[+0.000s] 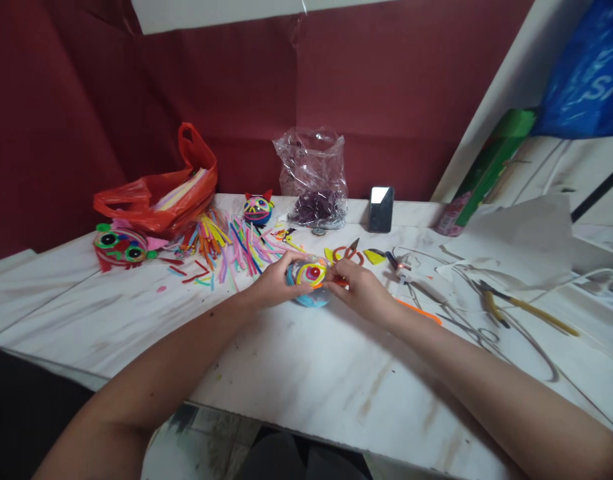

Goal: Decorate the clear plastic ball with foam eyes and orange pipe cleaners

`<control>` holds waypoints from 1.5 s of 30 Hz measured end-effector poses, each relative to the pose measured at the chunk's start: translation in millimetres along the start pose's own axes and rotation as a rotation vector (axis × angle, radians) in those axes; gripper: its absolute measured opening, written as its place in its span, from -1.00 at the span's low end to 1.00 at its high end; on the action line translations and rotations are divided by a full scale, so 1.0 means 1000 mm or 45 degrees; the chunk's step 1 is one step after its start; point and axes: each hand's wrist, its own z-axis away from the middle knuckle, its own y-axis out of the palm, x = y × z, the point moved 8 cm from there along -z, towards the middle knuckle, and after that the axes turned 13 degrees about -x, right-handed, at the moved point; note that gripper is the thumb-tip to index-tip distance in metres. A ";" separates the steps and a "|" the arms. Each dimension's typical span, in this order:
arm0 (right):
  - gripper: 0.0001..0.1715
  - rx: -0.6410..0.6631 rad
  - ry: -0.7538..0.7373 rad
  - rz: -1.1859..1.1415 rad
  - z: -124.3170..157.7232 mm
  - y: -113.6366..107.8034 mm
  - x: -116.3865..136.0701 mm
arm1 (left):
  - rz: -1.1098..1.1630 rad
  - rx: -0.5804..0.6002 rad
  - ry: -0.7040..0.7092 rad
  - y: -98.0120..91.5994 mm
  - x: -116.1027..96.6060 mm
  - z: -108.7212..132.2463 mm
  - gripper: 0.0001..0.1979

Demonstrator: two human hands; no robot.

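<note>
Both my hands meet at a small craft ball (312, 285) on the white table (296, 373). The ball is light blue with yellow, orange and pink rings like an eye. My left hand (275, 281) cups its left side, fingers curled round it. My right hand (357, 288) pinches an orange pipe cleaner strip (336, 283) against the ball's right side. A longer orange strip (420, 311) trails out past my right wrist.
Several coloured pipe cleaners (226, 243) lie behind, by a red plastic bag (161, 193). Two finished figures stand there: a green-eyed one (120, 245) and a small cat head (258, 208). Red scissors (350, 252), a clear bag (315, 179), a phone (381, 209), pliers and wires (491, 300) at right.
</note>
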 end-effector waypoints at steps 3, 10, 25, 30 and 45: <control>-0.91 -0.012 -0.019 0.017 0.000 0.000 -0.002 | -0.018 -0.022 0.007 0.001 0.001 0.000 -0.36; -0.81 -0.040 -0.013 0.024 -0.003 -0.003 -0.015 | -0.003 0.024 0.037 -0.002 0.005 -0.002 -0.37; -0.80 -0.059 0.156 -0.153 -0.003 -0.001 -0.017 | 0.095 0.119 -0.024 -0.004 0.007 -0.002 -0.42; -0.81 -0.055 0.166 -0.115 -0.002 -0.002 -0.012 | 0.149 0.150 -0.061 -0.004 0.003 -0.003 -0.46; -0.86 -0.014 0.139 -0.026 0.001 0.002 -0.010 | 0.090 0.126 -0.171 -0.009 0.007 0.000 -0.62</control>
